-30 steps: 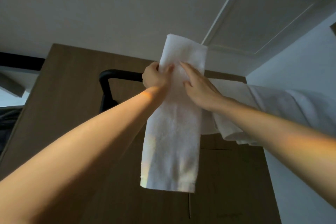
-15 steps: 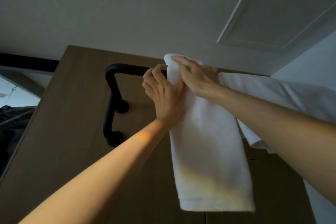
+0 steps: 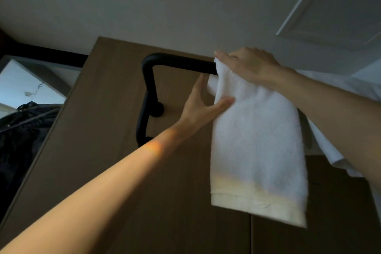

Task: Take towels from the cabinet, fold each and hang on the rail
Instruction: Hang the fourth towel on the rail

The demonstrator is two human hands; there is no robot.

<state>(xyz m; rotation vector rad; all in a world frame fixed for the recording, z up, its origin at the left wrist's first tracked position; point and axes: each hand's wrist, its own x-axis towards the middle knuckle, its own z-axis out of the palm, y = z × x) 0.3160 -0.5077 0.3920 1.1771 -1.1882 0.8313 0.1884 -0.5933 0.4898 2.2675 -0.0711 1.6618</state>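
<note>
A folded white towel [image 3: 257, 146] hangs over the black rail [image 3: 179, 62], its hemmed end pointing down. My left hand [image 3: 201, 103] pinches the towel's left edge just under the rail, thumb on the front and fingers behind. My right hand [image 3: 251, 66] lies over the top of the towel where it bends across the rail and holds it there. The rail's right part is hidden by the towel and my right hand.
The rail is fixed to a brown wooden cabinet front [image 3: 99, 130], with a door seam lower right. A second white towel [image 3: 329, 150] hangs further right, behind my right arm. Dark clothing [image 3: 22, 126] hangs at the left. The ceiling is close above.
The towel has slid to the right along the rail and hangs lower. My left hand has dropped from the rail's top to the towel's left edge. My right hand stays on top.
</note>
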